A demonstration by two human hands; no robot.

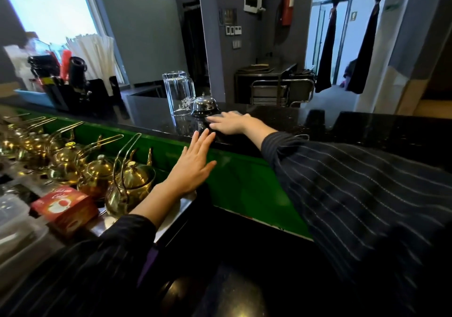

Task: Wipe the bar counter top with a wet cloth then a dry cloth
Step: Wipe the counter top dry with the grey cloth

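Note:
The black speckled bar counter top (354,126) runs across the middle of the head view. My right hand (228,122) lies flat on it with straight fingers, pressing a grey cloth (233,114) of which only the far edge shows, right beside a service bell. My left hand (193,162) is held in front of the green counter face with fingers straight and spread, holding nothing; its fingertips reach the counter's near edge.
A chrome service bell (205,105) and a clear glass jug (178,93) stand on the counter just left of my right hand. A black caddy with straws (83,72) sits further left. Brass teapots (129,182) and a red tea box (64,205) fill the lower shelf.

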